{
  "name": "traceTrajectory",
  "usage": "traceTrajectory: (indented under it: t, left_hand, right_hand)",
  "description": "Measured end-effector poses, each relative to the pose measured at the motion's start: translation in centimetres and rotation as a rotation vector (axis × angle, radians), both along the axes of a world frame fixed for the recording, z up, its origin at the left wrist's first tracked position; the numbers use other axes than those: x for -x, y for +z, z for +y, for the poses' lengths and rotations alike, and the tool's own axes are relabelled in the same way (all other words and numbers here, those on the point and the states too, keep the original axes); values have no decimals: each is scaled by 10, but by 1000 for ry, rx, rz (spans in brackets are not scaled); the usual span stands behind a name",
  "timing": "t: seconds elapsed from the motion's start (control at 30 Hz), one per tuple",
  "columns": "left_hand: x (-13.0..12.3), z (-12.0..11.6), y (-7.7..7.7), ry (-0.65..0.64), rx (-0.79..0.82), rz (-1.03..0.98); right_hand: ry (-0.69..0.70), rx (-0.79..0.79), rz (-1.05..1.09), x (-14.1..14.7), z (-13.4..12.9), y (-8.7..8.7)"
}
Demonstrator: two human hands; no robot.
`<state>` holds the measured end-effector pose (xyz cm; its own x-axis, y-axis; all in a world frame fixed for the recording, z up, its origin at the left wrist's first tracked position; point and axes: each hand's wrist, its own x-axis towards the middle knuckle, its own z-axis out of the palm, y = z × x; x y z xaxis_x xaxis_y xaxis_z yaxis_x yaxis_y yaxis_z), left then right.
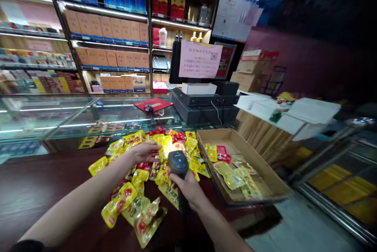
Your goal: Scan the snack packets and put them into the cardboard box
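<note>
I have the right hand around the scanner, its long axis running forward to a lit yellow packet in the pile. The left hand is nearer, at the packet's left edge; whether pinching, I cannot tell.

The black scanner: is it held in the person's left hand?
No, the right hand grips the black scanner, while the left hand is at the pile of packets.

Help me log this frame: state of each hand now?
Left hand: at a yellow packet; whether gripping, cannot tell.
Right hand: closed around a handheld scanner.
</note>
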<state>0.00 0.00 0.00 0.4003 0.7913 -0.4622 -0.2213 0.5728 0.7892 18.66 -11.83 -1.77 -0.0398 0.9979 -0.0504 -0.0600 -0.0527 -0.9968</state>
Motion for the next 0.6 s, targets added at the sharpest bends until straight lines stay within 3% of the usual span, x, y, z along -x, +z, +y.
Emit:
traceTrajectory:
  t: [0.13, 0.37, 0.5, 0.6]
  left_hand:
    - [-5, -8, 0, -92, -25, 21]
    - [-37, -21, 16, -228, 39, -15]
    - [-71, -14, 34, -231, 103, -127]
    - [-111, -6, 45, -231, 109, -130]
  right_hand:
    - [-145, 58, 130, -18, 12, 13]
    - [57, 380, 507, -61, 30, 32]
    - [-16, 416, 544, -94, 33, 41]
    - [-59, 391, 565, -126, 33, 50]
